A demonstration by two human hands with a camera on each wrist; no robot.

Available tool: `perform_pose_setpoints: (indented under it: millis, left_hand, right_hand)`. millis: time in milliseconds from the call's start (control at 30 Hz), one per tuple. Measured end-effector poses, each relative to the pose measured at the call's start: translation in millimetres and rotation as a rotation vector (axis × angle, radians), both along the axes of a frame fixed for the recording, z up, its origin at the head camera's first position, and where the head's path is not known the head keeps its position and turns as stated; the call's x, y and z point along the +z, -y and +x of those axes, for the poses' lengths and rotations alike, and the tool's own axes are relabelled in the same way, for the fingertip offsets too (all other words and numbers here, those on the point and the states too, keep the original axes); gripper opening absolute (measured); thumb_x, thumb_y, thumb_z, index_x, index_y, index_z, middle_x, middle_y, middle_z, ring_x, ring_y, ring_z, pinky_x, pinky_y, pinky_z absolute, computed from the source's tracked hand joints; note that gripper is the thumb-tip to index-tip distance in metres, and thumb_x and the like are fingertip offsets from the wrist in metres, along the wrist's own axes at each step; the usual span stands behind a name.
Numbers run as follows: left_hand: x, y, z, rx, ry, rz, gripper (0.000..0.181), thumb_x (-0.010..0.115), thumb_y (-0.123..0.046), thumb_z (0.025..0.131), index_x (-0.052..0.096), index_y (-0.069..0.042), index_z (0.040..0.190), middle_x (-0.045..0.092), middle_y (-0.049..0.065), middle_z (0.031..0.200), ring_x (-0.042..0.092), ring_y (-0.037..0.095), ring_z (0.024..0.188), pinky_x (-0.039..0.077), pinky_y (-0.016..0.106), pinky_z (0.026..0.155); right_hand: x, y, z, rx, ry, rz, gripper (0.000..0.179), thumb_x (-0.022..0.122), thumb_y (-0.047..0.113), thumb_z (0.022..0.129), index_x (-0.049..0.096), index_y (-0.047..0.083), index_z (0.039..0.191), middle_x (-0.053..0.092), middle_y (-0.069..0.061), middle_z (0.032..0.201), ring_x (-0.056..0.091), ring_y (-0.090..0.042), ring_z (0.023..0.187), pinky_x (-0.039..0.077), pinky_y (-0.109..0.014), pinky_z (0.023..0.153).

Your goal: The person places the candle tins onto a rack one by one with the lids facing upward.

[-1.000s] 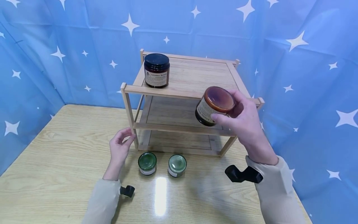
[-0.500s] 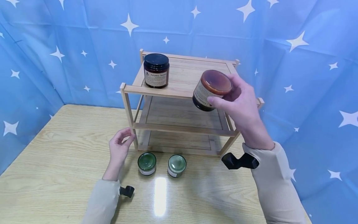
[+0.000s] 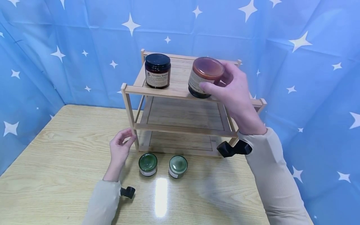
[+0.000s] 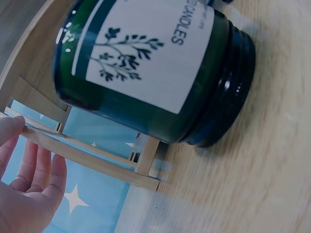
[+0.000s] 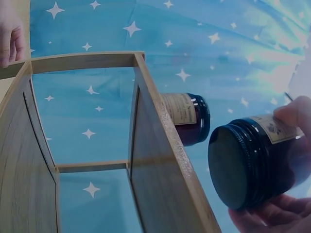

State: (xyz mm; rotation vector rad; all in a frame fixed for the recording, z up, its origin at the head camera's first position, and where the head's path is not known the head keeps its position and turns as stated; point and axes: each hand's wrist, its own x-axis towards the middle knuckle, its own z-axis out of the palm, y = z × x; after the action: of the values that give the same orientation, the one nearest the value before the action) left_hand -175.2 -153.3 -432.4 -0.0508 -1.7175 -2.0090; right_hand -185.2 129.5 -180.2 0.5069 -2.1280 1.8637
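Note:
My right hand (image 3: pixel 237 93) grips an amber candle jar (image 3: pixel 207 69) upside down, its glass base up and its black lid (image 5: pixel 228 167) downward. It is over the front edge of the wooden rack's top shelf (image 3: pixel 180 72). To its left, a second amber candle jar (image 3: pixel 157 76) stands upright on that shelf, its black lid on top. My left hand (image 3: pixel 120 146) pinches the rack's front left leg (image 3: pixel 130 109) between thumb and fingers. On the table before the rack, a dark green candle jar (image 3: pixel 147 163) and a paler green one (image 3: pixel 178 165) rest upside down.
The rack's middle shelf (image 3: pixel 182 114) and bottom shelf (image 3: pixel 180 141) lie below the raised jar. A blue curtain (image 3: pixel 92 62) with white stars hangs behind and at both sides of the wooden table (image 3: pixel 70 150).
My right hand has raised the amber candle jar and brought it left and farther back, from in front of the rack to the top shelf's edge. My left hand has stayed on the leg.

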Motion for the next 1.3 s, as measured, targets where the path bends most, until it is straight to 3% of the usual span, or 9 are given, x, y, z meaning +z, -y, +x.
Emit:
perform_pose_setpoints:
  millis: [200, 367, 600, 967, 1200, 1300]
  left_hand:
    - [1.2, -0.3, 0.1, -0.003, -0.018, -0.001, 0.025, 0.062, 0.018, 0.079, 0.064, 0.006, 0.099, 0.066, -0.008, 0.085, 0.062, 0.007, 0.083, 0.054, 0.018, 0.075]
    - [1.6, -0.8, 0.0, -0.011, -0.025, 0.010, 0.024, 0.062, 0.018, 0.079, 0.064, 0.006, 0.099, 0.066, -0.008, 0.085, 0.062, 0.007, 0.083, 0.055, 0.019, 0.075]
    - [2.6, -1.0, -0.1, -0.011, -0.019, -0.001, 0.024, 0.062, 0.018, 0.079, 0.062, 0.009, 0.101, 0.066, -0.009, 0.086, 0.062, 0.006, 0.084, 0.054, 0.017, 0.074]
    - [0.7, -1.1, -0.8, -0.008, -0.017, -0.002, 0.024, 0.062, 0.019, 0.078, 0.061, 0.010, 0.101, 0.066, -0.008, 0.086, 0.062, 0.005, 0.083, 0.054, 0.017, 0.073]
    - [1.5, -0.5, 1.8, -0.008, -0.005, 0.002, 0.027, 0.062, 0.018, 0.079, 0.066, -0.001, 0.098, 0.065, -0.008, 0.086, 0.061, 0.007, 0.084, 0.054, 0.018, 0.074]
    - [1.4, -1.0, 1.8, -0.006, -0.017, 0.003, 0.030, 0.062, 0.019, 0.079, 0.067, -0.005, 0.096, 0.066, -0.008, 0.085, 0.061, 0.006, 0.083, 0.054, 0.017, 0.073]
  right_hand:
    - [2.0, 6.1, -8.0, -0.043, -0.032, 0.075, 0.046, 0.076, 0.005, 0.070, 0.059, 0.006, 0.113, 0.062, -0.008, 0.107, 0.058, -0.019, 0.094, 0.047, -0.024, 0.078]
    - [1.5, 8.9, -13.9, -0.080, -0.056, 0.115, 0.045, 0.077, 0.010, 0.071, 0.060, 0.007, 0.113, 0.061, -0.004, 0.103, 0.056, -0.017, 0.095, 0.042, -0.025, 0.079]
    - [1.0, 11.1, -20.9, -0.124, -0.074, 0.150, 0.038, 0.078, 0.018, 0.071, 0.060, 0.011, 0.105, 0.051, -0.001, 0.084, 0.046, -0.016, 0.086, 0.036, -0.025, 0.077]
    - [0.5, 15.9, -26.1, -0.123, -0.050, 0.140, 0.047, 0.079, 0.020, 0.073, 0.061, 0.013, 0.116, 0.059, -0.003, 0.102, 0.052, -0.017, 0.090, 0.042, -0.024, 0.076]
    - [-1.9, 17.9, -28.8, -0.141, -0.069, 0.086, 0.051, 0.081, 0.016, 0.069, 0.050, 0.012, 0.109, 0.058, -0.003, 0.099, 0.054, -0.017, 0.089, 0.044, -0.024, 0.075]
    - [-2.1, 18.0, -29.9, -0.138, -0.068, 0.067, 0.047, 0.081, 0.015, 0.068, 0.054, 0.011, 0.106, 0.059, -0.003, 0.099, 0.054, -0.017, 0.088, 0.046, -0.023, 0.072]
